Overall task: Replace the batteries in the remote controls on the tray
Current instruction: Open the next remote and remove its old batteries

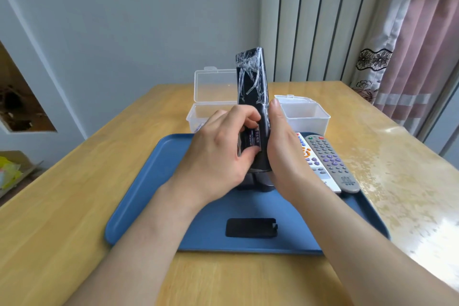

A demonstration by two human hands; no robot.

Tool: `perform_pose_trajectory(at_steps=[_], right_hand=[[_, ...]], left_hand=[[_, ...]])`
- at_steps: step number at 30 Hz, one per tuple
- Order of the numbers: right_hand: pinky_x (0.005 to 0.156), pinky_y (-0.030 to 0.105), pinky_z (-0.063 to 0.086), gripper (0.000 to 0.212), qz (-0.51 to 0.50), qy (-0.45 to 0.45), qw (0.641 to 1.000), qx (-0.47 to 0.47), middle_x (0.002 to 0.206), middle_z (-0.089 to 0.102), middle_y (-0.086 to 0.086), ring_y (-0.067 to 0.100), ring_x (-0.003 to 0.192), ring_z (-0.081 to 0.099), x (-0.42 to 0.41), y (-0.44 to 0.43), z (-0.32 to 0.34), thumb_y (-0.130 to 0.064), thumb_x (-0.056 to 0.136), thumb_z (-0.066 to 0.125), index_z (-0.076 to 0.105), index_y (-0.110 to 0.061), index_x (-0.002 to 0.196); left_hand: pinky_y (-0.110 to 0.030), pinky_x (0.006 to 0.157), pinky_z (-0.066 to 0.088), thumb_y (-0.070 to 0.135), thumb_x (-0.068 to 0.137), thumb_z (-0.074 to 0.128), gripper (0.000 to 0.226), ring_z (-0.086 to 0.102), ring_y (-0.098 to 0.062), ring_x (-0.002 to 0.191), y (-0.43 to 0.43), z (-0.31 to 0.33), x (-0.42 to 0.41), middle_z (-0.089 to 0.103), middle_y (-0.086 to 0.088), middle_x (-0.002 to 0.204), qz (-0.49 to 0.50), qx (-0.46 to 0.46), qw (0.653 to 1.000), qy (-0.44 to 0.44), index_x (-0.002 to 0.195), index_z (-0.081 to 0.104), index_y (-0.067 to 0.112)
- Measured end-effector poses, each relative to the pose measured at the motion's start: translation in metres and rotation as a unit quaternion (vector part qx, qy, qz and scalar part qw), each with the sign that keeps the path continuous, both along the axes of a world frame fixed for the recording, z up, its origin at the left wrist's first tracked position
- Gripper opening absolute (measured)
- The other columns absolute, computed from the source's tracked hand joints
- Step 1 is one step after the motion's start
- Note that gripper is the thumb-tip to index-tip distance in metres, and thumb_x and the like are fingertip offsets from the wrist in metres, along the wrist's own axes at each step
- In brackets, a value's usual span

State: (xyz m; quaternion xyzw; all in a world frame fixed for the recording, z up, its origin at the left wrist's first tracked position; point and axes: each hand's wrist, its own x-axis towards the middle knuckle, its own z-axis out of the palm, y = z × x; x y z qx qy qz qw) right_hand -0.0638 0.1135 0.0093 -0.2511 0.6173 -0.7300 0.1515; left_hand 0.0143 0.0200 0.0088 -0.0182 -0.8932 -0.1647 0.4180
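A black remote wrapped in clear film stands upright above the blue tray, back side toward me. My right hand holds it along its right side. My left hand pinches a dark battery in the open compartment between thumb and fingers. The black battery cover lies flat on the tray near me. A white remote and a grey remote lie side by side on the tray's right part. Another dark remote lies under my hands, mostly hidden.
Two clear plastic boxes stand behind the tray: one with its lid raised at the left, another at the right. The wooden table extends on both sides. A curtain hangs at the far right.
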Motion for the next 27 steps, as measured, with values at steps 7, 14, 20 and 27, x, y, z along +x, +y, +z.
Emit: perform_pose_trajectory(at_steps=[7, 14, 20, 27], right_hand=[[0.101, 0.046, 0.048, 0.057, 0.004, 0.000, 1.000, 0.028, 0.114, 0.068, -0.001, 0.016, 0.112, 0.062, -0.002, -0.004, -0.005, -0.063, 0.098, 0.027, 0.063, -0.023, 0.115], [0.103, 0.039, 0.046, 0.050, 0.013, -0.001, 1.000, 0.025, 0.116, 0.064, -0.006, 0.010, 0.114, 0.060, -0.003, -0.003, -0.007, -0.060, 0.099, 0.027, 0.059, -0.027, 0.118], [0.087, 0.027, 0.049, 0.058, 0.031, 0.011, 0.999, 0.039, 0.117, 0.064, -0.001, 0.009, 0.111, 0.061, -0.003, -0.005, -0.011, -0.061, 0.099, 0.026, 0.061, -0.019, 0.118], [0.095, 0.034, 0.051, 0.060, 0.038, 0.037, 0.998, 0.025, 0.118, 0.064, 0.006, 0.012, 0.109, 0.064, -0.001, -0.013, -0.017, -0.063, 0.098, 0.025, 0.063, -0.018, 0.113]], left_hand=[[-0.035, 0.080, 0.049, 0.010, 0.071, 0.074, 0.046, 0.062, -0.020, 0.093, 0.000, 0.000, 0.000, 0.065, 0.002, 0.098, 0.001, -0.045, 0.999, 0.001, 0.112, 0.054, 0.015], [-0.028, 0.080, 0.051, 0.012, 0.073, 0.075, 0.043, 0.061, -0.005, 0.095, -0.002, -0.002, 0.000, 0.066, 0.005, 0.100, -0.003, 0.024, 1.000, -0.008, 0.110, 0.054, 0.019], [-0.015, 0.079, 0.046, 0.013, 0.075, 0.072, 0.036, 0.058, -0.004, 0.091, 0.000, -0.002, 0.000, 0.064, 0.009, 0.098, 0.002, 0.054, 0.998, -0.034, 0.104, 0.053, 0.015], [-0.022, 0.071, 0.045, 0.007, 0.074, 0.066, 0.031, 0.057, -0.011, 0.084, -0.002, -0.002, -0.002, 0.060, 0.005, 0.088, 0.000, 0.089, 0.996, -0.031, 0.099, 0.048, 0.015]])
